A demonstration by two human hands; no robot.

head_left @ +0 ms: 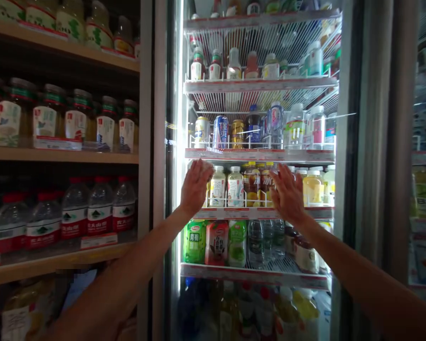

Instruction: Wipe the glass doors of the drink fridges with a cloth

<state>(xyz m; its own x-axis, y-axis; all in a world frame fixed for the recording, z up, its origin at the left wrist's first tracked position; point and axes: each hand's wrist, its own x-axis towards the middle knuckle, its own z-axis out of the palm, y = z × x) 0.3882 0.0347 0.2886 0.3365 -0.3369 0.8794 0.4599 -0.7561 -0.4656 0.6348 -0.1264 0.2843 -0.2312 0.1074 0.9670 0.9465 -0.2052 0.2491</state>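
Nearest me, the left forearm (pixel 142 255) leads to my left hand (pixel 195 186), fingers extended, gripping nothing I can see; just rightward stand upright white-capped bottles (pixel 218 186), then yellow-capped bottles (pixel 252 183), nearer my right hand (pixel 288 194), spread wide, seemingly empty.

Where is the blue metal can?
In the head view, the blue can stands above and right of the left hand, between a white-yellow can and a gold can.
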